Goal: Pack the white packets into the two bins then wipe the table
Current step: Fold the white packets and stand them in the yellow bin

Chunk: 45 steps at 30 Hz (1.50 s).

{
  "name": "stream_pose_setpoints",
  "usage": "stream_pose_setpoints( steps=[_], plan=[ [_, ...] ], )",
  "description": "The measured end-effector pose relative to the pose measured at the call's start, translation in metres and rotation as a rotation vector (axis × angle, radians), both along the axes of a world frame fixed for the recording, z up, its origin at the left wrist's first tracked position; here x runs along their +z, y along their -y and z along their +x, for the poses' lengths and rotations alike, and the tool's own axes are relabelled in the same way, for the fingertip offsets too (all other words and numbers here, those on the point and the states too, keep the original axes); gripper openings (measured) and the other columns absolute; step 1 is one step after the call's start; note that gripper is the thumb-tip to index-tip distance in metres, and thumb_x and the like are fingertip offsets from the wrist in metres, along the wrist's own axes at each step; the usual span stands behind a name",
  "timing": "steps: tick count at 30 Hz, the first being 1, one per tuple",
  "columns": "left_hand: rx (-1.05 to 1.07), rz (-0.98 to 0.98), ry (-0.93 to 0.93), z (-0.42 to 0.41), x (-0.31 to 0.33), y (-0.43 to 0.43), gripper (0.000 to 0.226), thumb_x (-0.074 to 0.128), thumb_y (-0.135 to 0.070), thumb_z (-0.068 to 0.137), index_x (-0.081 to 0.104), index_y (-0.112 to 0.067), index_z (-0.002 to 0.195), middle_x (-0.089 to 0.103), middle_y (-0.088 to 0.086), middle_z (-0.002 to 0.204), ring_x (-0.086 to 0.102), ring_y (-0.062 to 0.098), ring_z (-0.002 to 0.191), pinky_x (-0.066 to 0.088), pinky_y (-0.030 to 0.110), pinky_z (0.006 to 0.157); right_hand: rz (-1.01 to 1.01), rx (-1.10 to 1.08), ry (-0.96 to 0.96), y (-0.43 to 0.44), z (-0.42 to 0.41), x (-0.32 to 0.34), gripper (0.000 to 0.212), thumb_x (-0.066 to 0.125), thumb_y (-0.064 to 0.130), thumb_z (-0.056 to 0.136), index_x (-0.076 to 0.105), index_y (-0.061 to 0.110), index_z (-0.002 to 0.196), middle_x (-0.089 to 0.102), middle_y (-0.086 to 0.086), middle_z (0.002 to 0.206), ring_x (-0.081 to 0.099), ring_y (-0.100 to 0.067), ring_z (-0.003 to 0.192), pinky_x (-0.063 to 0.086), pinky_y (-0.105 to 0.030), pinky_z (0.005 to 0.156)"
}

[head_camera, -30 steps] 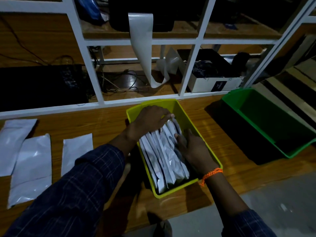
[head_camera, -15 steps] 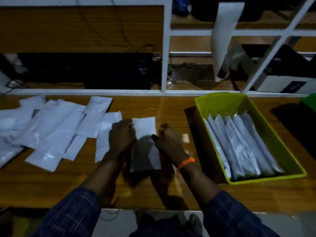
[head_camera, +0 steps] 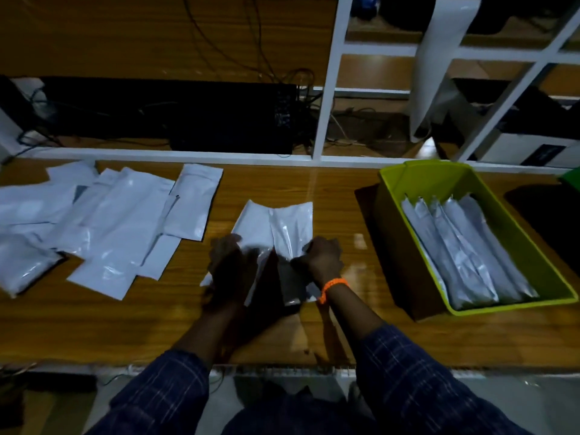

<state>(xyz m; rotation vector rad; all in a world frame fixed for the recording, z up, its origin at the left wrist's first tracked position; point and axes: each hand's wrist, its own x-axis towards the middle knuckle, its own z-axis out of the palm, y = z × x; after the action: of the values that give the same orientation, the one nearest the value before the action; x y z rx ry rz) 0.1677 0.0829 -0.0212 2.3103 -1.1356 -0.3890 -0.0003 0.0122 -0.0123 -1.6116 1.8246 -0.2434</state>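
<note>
Two white packets lie side by side at the middle of the wooden table [head_camera: 339, 334]. My left hand [head_camera: 230, 262] holds the left packet [head_camera: 252, 226] at its near end. My right hand [head_camera: 321, 260], with an orange wristband, grips the right packet [head_camera: 295, 229]. A loose pile of white packets [head_camera: 103, 224] is spread over the table's left part. The yellow-green bin [head_camera: 392, 183] stands at the right with several packets [head_camera: 467, 249] standing on edge inside. Only a sliver of the green bin [head_camera: 572, 180] shows at the right edge.
A white shelf frame [head_camera: 326, 105] runs along the back of the table, with a black box [head_camera: 175, 114] and cables behind it. A white strip [head_camera: 439, 58] hangs from an upper shelf. The table's near edge is just above my sleeves.
My hands left the yellow-green bin and moved left to the table's middle. They first held one packet; now a second packet lies beside it and each hand holds one.
</note>
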Motion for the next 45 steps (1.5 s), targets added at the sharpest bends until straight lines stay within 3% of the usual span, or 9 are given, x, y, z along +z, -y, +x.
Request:
stream_pose_setpoints(
  steps=[4,7,12,17,26,31,36,39,45],
  plan=[
    [0.090,0.124,-0.176,0.007,0.002,0.013,0.101,0.086,-0.036,0.072,0.027,-0.007,0.149,0.043,0.021,0.144,0.044,0.041,0.130,0.043,0.051,0.103,-0.160,-0.110,0.259,-0.021,-0.018,-0.012,0.064,0.084,0.022,0.055,0.042,0.007,0.101,0.057,-0.003,0.086,0.061,-0.031,0.086,0.045,-0.030,0.058],
    [0.102,0.050,-0.540,0.010,0.009,0.017,0.080,0.089,-0.025,0.068,0.049,-0.005,0.134,0.060,0.018,0.128,0.057,0.038,0.117,0.050,0.043,0.090,-0.094,-0.168,0.338,-0.025,-0.028,-0.011,0.051,0.079,0.027,0.049,0.048,0.011,0.085,0.053,0.003,0.070,0.063,-0.024,0.067,0.046,-0.032,0.051],
    [-0.026,-0.198,-0.903,-0.027,0.068,0.005,0.036,0.071,-0.048,0.086,0.069,-0.016,0.102,0.075,0.005,0.099,0.073,0.025,0.090,0.057,0.037,0.077,-0.239,-0.172,0.480,-0.028,-0.053,0.036,0.022,0.077,0.021,0.061,0.055,0.019,0.062,0.062,0.007,0.060,0.061,-0.012,0.057,0.046,-0.029,0.049],
    [-0.149,-0.189,-1.163,-0.080,0.106,0.025,0.070,0.058,-0.072,0.078,0.069,-0.011,0.109,0.076,0.013,0.099,0.074,0.031,0.087,0.060,0.043,0.077,-0.347,0.052,0.572,-0.022,-0.094,0.118,0.027,0.065,0.012,0.078,0.071,0.015,0.104,0.075,0.002,0.101,0.070,-0.013,0.093,0.059,-0.041,0.080],
    [-0.479,-0.333,-0.956,-0.228,0.129,0.070,0.064,0.052,-0.079,0.080,0.050,-0.034,0.124,0.066,-0.001,0.123,0.065,0.019,0.112,0.051,0.046,0.098,-0.206,0.021,1.004,-0.030,-0.185,0.190,0.033,0.061,0.034,0.097,0.066,0.016,0.124,0.071,-0.001,0.121,0.066,-0.019,0.114,0.051,-0.039,0.100],
    [-0.637,-0.320,-1.015,-0.308,0.139,0.094,0.046,0.044,-0.062,0.089,0.048,-0.028,0.120,0.063,0.003,0.121,0.061,0.022,0.114,0.048,0.047,0.101,-0.453,-0.076,0.651,-0.011,-0.276,0.195,0.013,0.069,0.016,0.092,0.067,0.020,0.080,0.067,0.012,0.061,0.058,0.002,0.054,0.046,-0.022,0.053],
    [-1.179,-0.238,-0.228,-0.360,0.119,0.134,0.029,0.053,-0.010,0.085,0.062,-0.003,0.113,0.064,0.017,0.109,0.057,0.032,0.103,0.047,0.039,0.086,-0.615,-0.227,0.123,0.010,-0.376,0.188,0.038,0.072,0.027,0.083,0.063,0.013,0.116,0.070,-0.008,0.109,0.066,-0.026,0.102,0.053,-0.040,0.088],
    [-1.525,-0.032,0.376,-0.381,0.110,0.152,0.031,0.048,-0.025,0.084,0.071,-0.004,0.084,0.070,0.016,0.088,0.062,0.038,0.092,0.049,0.044,0.085,-0.535,-0.128,0.123,0.017,-0.391,0.180,0.041,0.072,0.029,0.078,0.062,0.012,0.115,0.070,-0.009,0.109,0.066,-0.028,0.101,0.053,-0.040,0.086],
    [-1.602,-0.152,0.405,-0.356,0.065,0.167,0.043,0.046,-0.039,0.091,0.073,-0.005,0.091,0.071,0.016,0.091,0.063,0.034,0.090,0.053,0.048,0.085,-0.336,0.059,0.001,0.053,-0.364,0.138,0.030,0.075,0.013,0.078,0.062,0.000,0.101,0.066,-0.019,0.090,0.063,-0.034,0.085,0.041,-0.034,0.065]
  ],
)
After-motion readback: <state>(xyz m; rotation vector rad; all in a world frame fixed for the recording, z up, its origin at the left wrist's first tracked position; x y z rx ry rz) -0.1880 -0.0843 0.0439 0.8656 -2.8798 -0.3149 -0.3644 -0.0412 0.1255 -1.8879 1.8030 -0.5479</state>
